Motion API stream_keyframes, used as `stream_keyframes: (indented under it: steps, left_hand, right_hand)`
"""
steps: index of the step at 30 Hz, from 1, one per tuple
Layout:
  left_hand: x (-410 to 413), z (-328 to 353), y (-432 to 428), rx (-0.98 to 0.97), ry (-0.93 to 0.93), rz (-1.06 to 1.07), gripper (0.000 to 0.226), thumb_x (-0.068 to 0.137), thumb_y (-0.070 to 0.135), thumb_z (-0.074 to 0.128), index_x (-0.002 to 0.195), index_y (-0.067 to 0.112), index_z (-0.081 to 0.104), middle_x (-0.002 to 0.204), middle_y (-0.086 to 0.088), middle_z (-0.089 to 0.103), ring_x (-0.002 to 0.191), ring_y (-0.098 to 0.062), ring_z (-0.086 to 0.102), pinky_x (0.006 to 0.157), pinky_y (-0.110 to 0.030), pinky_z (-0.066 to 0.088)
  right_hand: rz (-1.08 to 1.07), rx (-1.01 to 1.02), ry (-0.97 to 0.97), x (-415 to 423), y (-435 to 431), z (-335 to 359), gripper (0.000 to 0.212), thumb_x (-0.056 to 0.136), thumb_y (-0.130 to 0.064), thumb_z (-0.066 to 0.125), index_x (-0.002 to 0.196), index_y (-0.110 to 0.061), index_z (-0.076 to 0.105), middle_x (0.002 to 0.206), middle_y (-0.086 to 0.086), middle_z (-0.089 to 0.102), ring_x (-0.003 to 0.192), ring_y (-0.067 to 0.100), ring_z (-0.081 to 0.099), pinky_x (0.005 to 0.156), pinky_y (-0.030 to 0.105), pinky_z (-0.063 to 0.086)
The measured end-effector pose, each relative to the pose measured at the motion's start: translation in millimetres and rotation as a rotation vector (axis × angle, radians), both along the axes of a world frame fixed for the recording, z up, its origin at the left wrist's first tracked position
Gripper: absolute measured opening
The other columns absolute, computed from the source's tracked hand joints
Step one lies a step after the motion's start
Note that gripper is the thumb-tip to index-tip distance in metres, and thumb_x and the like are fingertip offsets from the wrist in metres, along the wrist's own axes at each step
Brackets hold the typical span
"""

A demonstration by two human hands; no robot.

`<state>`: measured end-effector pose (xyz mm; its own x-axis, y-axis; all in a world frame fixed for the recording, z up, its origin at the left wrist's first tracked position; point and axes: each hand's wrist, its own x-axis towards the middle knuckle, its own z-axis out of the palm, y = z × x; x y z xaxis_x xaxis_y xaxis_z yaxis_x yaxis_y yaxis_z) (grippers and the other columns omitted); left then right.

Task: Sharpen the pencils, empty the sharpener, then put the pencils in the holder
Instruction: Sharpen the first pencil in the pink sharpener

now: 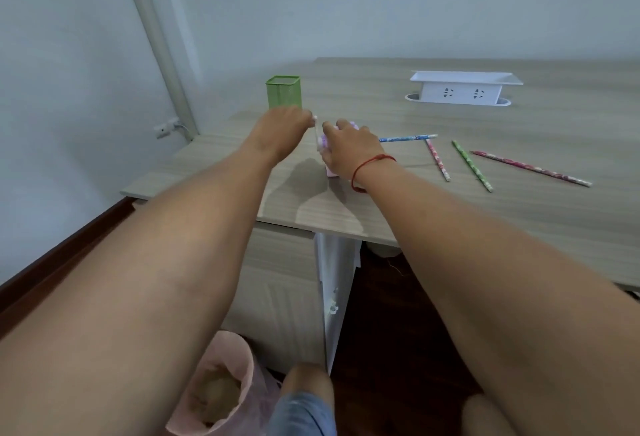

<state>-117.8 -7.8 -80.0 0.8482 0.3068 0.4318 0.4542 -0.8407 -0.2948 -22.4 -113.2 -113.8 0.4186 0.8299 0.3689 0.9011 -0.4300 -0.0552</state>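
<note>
The sharpener [325, 143] is gripped by the right hand [349, 150] to steady it on the surface [450, 227] while its crank [316, 130] is apparently pinched by the left hand [280, 124]; 4 pencils [438, 160] wait.

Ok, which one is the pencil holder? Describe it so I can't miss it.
Look at the wooden desk, toward its far left edge by the wall. Just beyond the left hand, left of the pink sharpener that the right hand grips, stands the pencil holder. It is the only green mesh cup, upright and square; the pencils lie flat to the right.
</note>
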Motion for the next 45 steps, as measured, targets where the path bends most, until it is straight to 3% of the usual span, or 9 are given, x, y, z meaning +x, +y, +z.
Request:
stream_keyframes:
  steps: [7,9,13,20,29,31,35,41,45]
  left_hand:
    - [-18,-6,-20,0.029,-0.050,-0.049,0.025,0.101,0.015,0.039,0.108,0.001,0.059,0.099,-0.024,0.065,0.092,-0.043,0.061,0.063,-0.041,0.034]
    - [-26,-15,-29,0.014,-0.039,-0.099,0.021,0.100,0.011,0.043,0.103,0.000,0.061,0.093,-0.025,0.066,0.087,-0.044,0.062,0.061,-0.042,0.037]
    - [-31,-26,-38,-0.088,-0.005,-0.073,0.030,0.100,0.023,0.045,0.105,0.000,0.062,0.094,-0.026,0.066,0.089,-0.045,0.061,0.067,-0.046,0.042]
    - [-18,-48,-40,-0.197,0.177,0.037,0.030,0.100,0.016,0.040,0.112,0.004,0.065,0.110,-0.022,0.065,0.103,-0.039,0.061,0.082,-0.041,0.045]
    - [10,-36,-6,-0.283,0.221,0.058,0.029,0.096,0.025,0.046,0.113,0.008,0.062,0.107,-0.018,0.066,0.097,-0.035,0.062,0.078,-0.035,0.045]
    - [16,-28,3,-0.248,0.211,0.058,0.027,0.097,0.023,0.045,0.114,0.009,0.060,0.105,-0.020,0.064,0.096,-0.035,0.062,0.075,-0.036,0.045]
    - [20,-9,11,-0.115,0.214,0.051,0.023,0.094,0.013,0.047,0.095,-0.002,0.065,0.095,-0.025,0.065,0.088,-0.039,0.063,0.063,-0.034,0.037]
    - [13,4,10,0.033,0.137,0.023,0.021,0.095,0.007,0.044,0.095,0.000,0.063,0.082,-0.022,0.058,0.084,-0.040,0.062,0.058,-0.036,0.035]
    - [-2,8,-2,0.062,0.054,-0.026,0.023,0.100,0.015,0.040,0.097,0.001,0.058,0.089,-0.024,0.062,0.084,-0.043,0.060,0.060,-0.040,0.035]
  right_hand:
    - [-0.028,-0.018,0.027,-2,3,2,0.037,0.099,-0.031,0.038,0.129,-0.012,0.050,0.130,0.013,0.053,0.119,0.040,0.051,0.097,0.048,0.046]
    - [-0.037,-0.043,0.042,-2,5,5,0.038,0.100,-0.033,0.036,0.129,-0.013,0.050,0.132,0.013,0.052,0.122,0.040,0.050,0.099,0.049,0.045]
    - [-0.044,-0.083,0.049,-1,6,7,0.041,0.100,-0.034,0.032,0.132,-0.012,0.047,0.137,0.014,0.048,0.128,0.039,0.045,0.102,0.049,0.043]
    - [0.039,-0.107,-0.002,7,3,8,0.039,0.100,-0.031,0.033,0.131,-0.011,0.046,0.135,0.016,0.049,0.128,0.037,0.046,0.101,0.045,0.040]
    - [0.024,-0.060,-0.039,9,2,-1,0.039,0.099,-0.031,0.034,0.131,-0.012,0.045,0.134,0.011,0.047,0.125,0.038,0.046,0.097,0.046,0.044]
    - [0.018,-0.064,-0.044,8,3,-2,0.037,0.098,-0.030,0.037,0.130,-0.013,0.045,0.133,0.010,0.048,0.119,0.038,0.049,0.095,0.045,0.045]
    - [0.002,-0.067,-0.058,9,5,-2,0.036,0.096,-0.030,0.041,0.127,-0.013,0.046,0.131,0.010,0.049,0.119,0.037,0.050,0.095,0.044,0.046]
    - [-0.039,-0.042,-0.043,5,10,-1,0.035,0.099,-0.027,0.038,0.128,-0.010,0.048,0.130,0.012,0.052,0.120,0.038,0.051,0.097,0.044,0.045]
    - [-0.080,-0.100,-0.019,3,15,7,0.035,0.099,-0.023,0.039,0.131,-0.012,0.049,0.134,0.013,0.050,0.125,0.039,0.048,0.103,0.050,0.042]
